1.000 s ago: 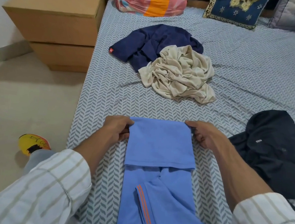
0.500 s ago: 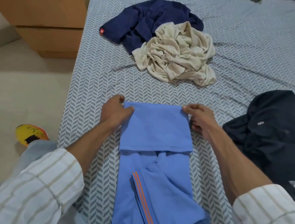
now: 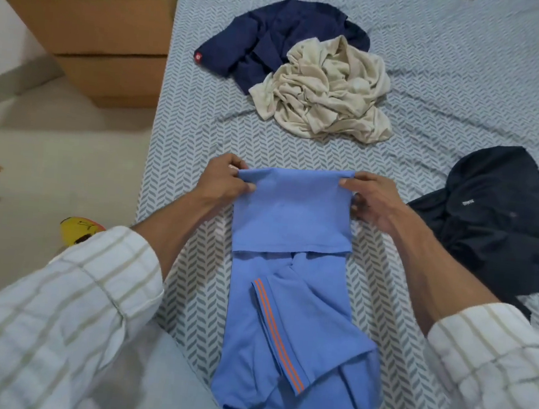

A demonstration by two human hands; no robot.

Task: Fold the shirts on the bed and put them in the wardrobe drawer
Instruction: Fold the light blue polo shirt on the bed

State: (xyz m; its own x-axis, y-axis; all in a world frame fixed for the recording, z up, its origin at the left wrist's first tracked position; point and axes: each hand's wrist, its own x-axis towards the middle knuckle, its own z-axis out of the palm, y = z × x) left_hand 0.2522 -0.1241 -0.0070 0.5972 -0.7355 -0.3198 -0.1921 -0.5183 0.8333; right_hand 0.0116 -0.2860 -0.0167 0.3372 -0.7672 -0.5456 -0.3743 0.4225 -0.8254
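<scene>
Blue polo shirt (image 3: 288,304) lies lengthwise on the herringbone-print bed sheet (image 3: 451,89), near the bed's left edge, its far end folded over toward the person. Left hand (image 3: 227,184) pinches the left corner of that fold between thumb and curled fingers; right hand (image 3: 371,201) pinches the right corner likewise. Fold edge is raised slightly off the sheet and runs straight between the two hands. Orange-striped sleeve cuff (image 3: 279,335) lies diagonally across the shirt's near half.

Bare sheet borders the shirt on both sides: a narrow strip on the left up to the mattress edge, a wider strip on the right up to the black shirt (image 3: 500,231), which lies just beside the right forearm. Beyond the fold, a band of open sheet separates the hands from the crumpled beige shirt (image 3: 327,92). That one overlaps a navy shirt (image 3: 273,38) behind it. Brown wooden drawer unit (image 3: 94,29) stands on the floor, against the bed's left side.
</scene>
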